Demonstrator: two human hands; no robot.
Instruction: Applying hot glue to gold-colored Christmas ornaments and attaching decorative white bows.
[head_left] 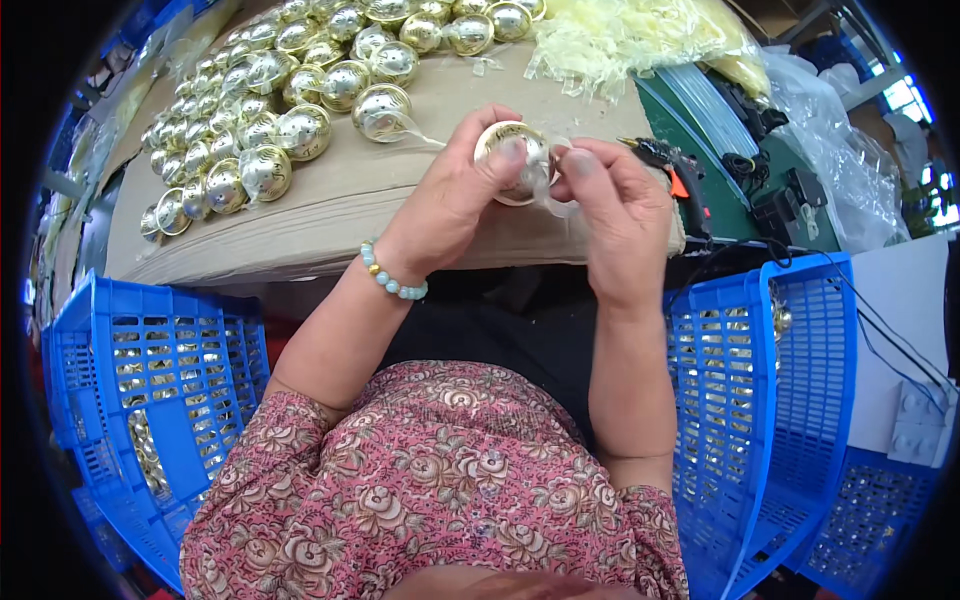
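At upper centre of the frame, the left hand [455,195] is gripping a glossy gold ball ornament [513,160], fingers closed around it, while the right hand [620,215] is pinching a clear ribbon loop [552,185] at its cap. The smooth, rounded shell is likely slippery; a loosened grip could be dropping it onto the cardboard sheet [330,200], where similar gold balls [260,110] are lying at upper left.
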